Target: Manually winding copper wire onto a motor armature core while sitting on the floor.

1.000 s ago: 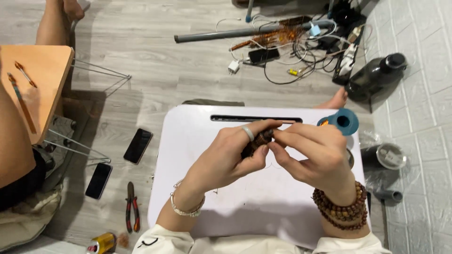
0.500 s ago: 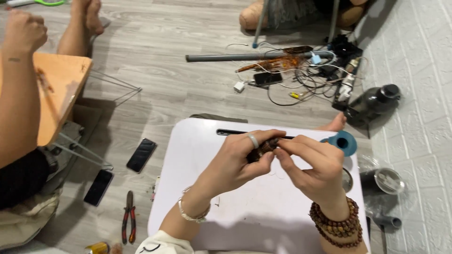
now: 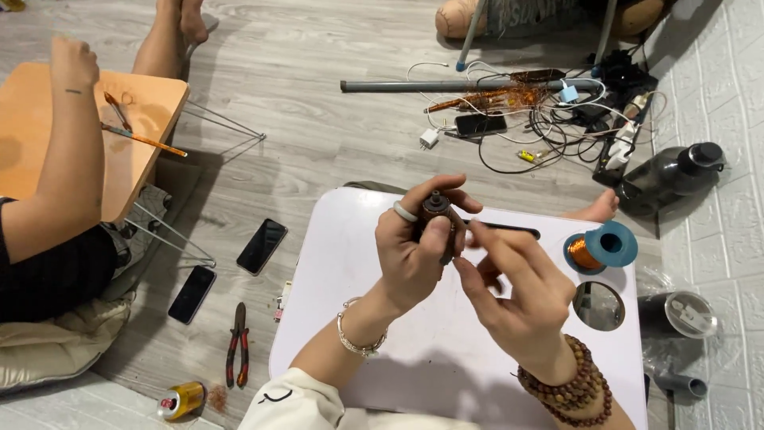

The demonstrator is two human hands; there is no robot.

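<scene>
My left hand (image 3: 414, 255), with a ring and a thin bracelet, grips a small dark brown cylindrical part (image 3: 438, 211) above a white lap table (image 3: 358, 318). My right hand (image 3: 517, 299), wearing a wooden bead bracelet, has its fingertips pinched together just right of that part, touching its lower side. What the fingers pinch is too fine to see. A blue spool of copper wire (image 3: 601, 248) lies on the table to the right of both hands.
A round cup hole (image 3: 598, 306) sits in the table's right side. On the floor lie two phones (image 3: 262, 246) (image 3: 192, 294), pliers (image 3: 237, 354), a can (image 3: 181, 400), tangled cables (image 3: 549, 111) and a dark jug (image 3: 668, 179). Another person's arm (image 3: 68, 151) rests on an orange table (image 3: 135, 135).
Both hands have risen with the brown part, which now stands more upright in my left hand. The view has tilted up, showing more floor and the other person's arm.
</scene>
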